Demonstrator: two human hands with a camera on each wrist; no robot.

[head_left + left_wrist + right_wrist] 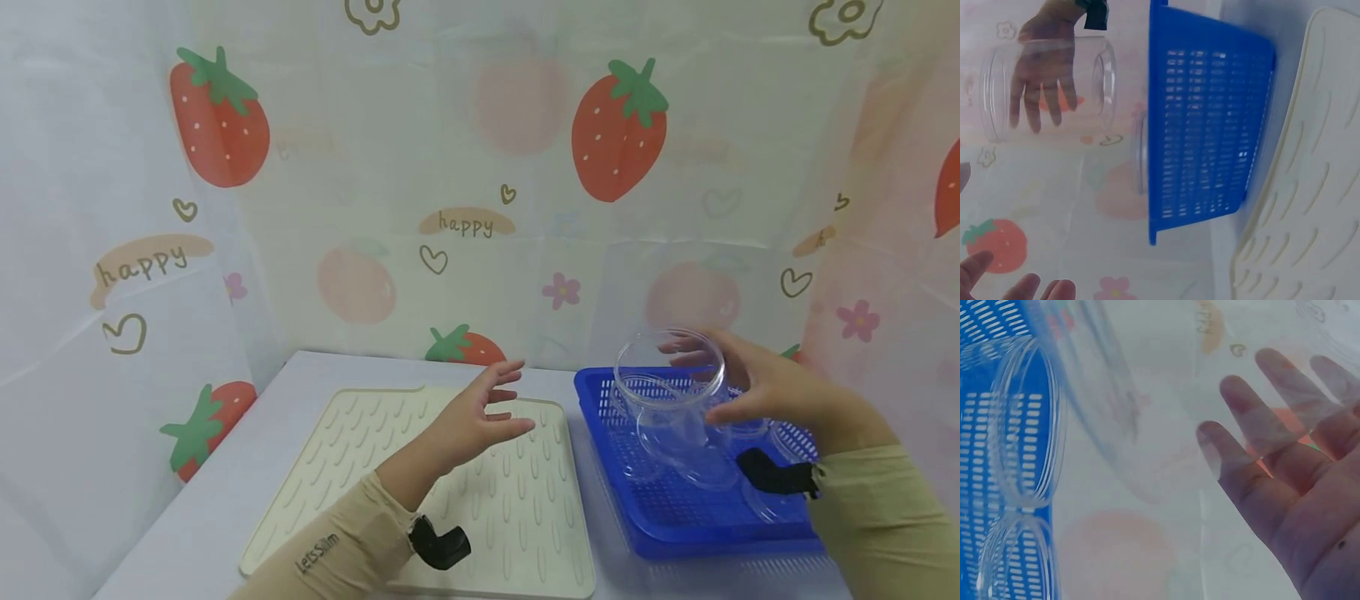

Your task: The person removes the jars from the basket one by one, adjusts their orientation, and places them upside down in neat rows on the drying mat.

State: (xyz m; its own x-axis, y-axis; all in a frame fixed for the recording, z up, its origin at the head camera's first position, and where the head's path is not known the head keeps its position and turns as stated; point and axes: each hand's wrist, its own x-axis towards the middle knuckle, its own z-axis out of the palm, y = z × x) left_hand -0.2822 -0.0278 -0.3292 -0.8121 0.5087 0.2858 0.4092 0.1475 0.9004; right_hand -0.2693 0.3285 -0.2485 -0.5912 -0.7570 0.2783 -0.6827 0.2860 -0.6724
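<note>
My right hand (pixel 780 387) holds a clear, round plastic jar (pixel 671 429) in the air above the blue basket (pixel 720 533). The jar stands upright, rim on top. Through its see-through wall in the left wrist view, the fingers of that hand show spread along the far side of the jar (pixel 1091 87). My left hand (pixel 465 421) hovers over the cream ridged mat (pixel 525 500), to the left of the basket. Its fingers are apart and hold nothing.
More clear round containers (pixel 1025 425) sit in the perforated basket, on the right of the white table (pixel 292 400). The mat lies left of the basket. A printed curtain (pixel 480 150) with strawberries stands behind the table and along both sides.
</note>
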